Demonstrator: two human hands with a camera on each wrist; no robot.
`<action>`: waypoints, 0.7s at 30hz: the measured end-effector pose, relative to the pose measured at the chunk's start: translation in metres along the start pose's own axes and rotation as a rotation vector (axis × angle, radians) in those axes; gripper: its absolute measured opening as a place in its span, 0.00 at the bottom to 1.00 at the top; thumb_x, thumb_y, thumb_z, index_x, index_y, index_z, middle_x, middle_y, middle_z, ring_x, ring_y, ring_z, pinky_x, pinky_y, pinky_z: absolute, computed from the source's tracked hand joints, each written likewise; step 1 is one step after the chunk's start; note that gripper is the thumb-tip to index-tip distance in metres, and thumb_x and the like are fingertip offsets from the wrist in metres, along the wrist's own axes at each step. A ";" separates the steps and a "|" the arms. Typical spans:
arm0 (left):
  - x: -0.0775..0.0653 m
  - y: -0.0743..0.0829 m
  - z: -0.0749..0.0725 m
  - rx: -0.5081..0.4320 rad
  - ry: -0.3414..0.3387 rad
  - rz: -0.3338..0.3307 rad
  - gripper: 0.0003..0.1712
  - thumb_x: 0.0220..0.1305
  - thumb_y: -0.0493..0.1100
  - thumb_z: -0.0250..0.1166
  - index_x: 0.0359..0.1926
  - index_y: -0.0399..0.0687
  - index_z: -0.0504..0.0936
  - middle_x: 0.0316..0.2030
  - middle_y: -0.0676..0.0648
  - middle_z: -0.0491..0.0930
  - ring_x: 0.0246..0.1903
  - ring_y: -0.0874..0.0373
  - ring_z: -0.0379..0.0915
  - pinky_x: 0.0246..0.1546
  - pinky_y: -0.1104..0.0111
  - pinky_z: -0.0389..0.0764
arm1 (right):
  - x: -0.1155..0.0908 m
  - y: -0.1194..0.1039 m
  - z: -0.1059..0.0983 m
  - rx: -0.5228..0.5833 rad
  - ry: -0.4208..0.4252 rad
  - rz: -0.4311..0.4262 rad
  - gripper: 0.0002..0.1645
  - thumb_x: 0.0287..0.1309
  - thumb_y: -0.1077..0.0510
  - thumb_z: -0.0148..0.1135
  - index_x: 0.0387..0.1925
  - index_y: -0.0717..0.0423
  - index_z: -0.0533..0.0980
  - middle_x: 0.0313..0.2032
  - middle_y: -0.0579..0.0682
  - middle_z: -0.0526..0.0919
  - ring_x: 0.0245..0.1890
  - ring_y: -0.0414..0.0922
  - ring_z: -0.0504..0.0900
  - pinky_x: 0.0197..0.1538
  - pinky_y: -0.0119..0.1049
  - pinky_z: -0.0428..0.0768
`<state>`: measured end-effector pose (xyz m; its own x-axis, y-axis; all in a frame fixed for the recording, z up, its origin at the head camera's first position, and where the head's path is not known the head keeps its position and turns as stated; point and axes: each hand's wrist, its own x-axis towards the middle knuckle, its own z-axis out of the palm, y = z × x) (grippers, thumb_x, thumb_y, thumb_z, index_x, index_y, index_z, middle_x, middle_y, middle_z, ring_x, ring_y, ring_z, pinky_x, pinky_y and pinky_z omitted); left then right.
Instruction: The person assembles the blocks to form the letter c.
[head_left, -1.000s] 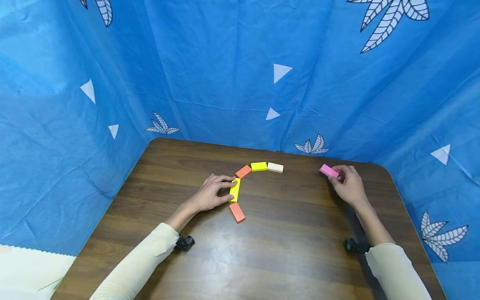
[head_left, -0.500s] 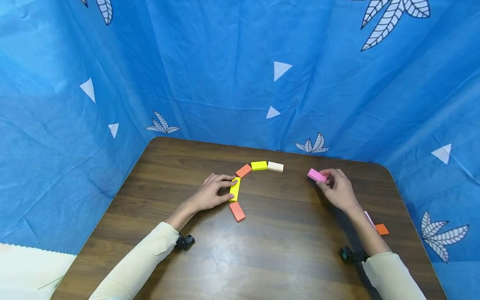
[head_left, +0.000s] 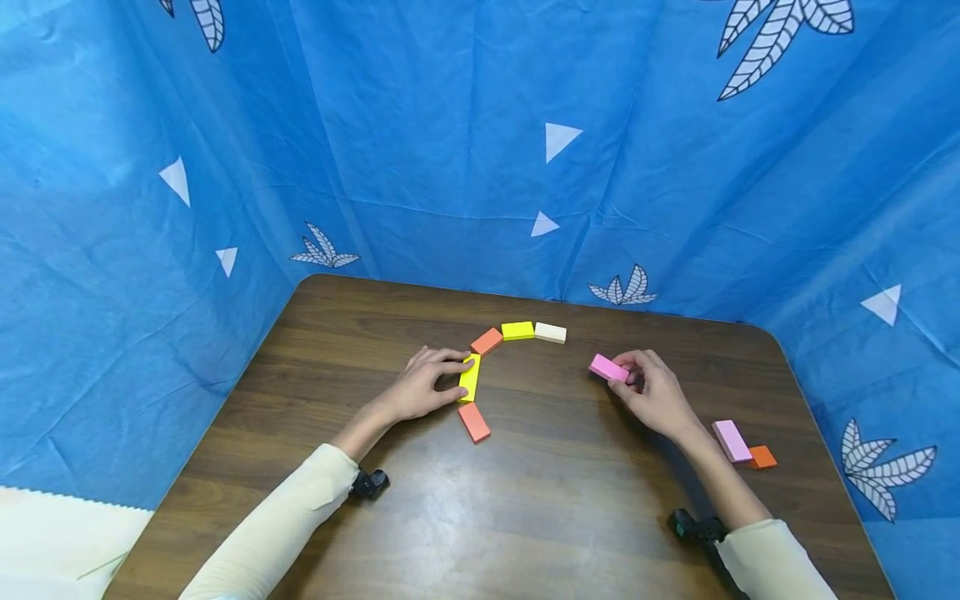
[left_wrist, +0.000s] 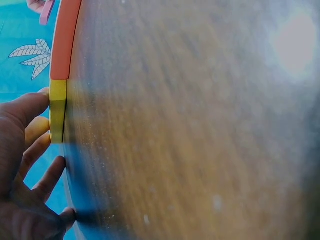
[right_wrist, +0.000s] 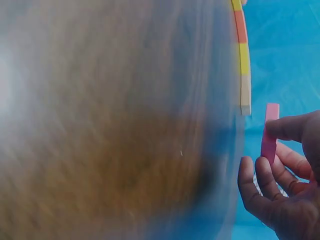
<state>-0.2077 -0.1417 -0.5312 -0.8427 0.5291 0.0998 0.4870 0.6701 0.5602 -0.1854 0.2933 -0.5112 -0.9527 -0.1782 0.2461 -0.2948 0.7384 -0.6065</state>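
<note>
A chain of blocks curved across the table (head_left: pixel 570 492), hands to either side.

From the front block (head_left: pixel 474 423), the chain ran back through the second block (head_left: pixel 469 379) and third block (head_left: pixel 487 342), then right through the fourth block (head_left: pixel 517 332) to the end block (head_left: pixel 551 333). The left hand (head_left: pixel 423 387) lay left of the second block, touching it. Right of the chain, the right hand (head_left: pixel 658 396) held a block (head_left: pixel 609 368) above the table, in front of the end block. Farther right, beyond the forearm, the inner block (head_left: pixel 731 441) lay just beside the outer block (head_left: pixel 763 457). A curtain (head_left: pixel 412 125) hung behind.
</note>
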 end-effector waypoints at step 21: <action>-0.001 0.000 -0.001 -0.004 0.004 0.008 0.32 0.74 0.52 0.72 0.74 0.53 0.79 0.77 0.50 0.74 0.77 0.44 0.66 0.85 0.33 0.46 | -0.032 -0.053 0.036 0.048 -0.162 -0.104 0.17 0.63 0.60 0.77 0.51 0.53 0.81 0.42 0.48 0.80 0.38 0.42 0.77 0.37 0.29 0.79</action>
<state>-0.2071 -0.1421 -0.5307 -0.8396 0.5324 0.1078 0.4929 0.6634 0.5630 -0.1422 0.2366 -0.5138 -0.9150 -0.3577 0.1866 -0.3921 0.6795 -0.6201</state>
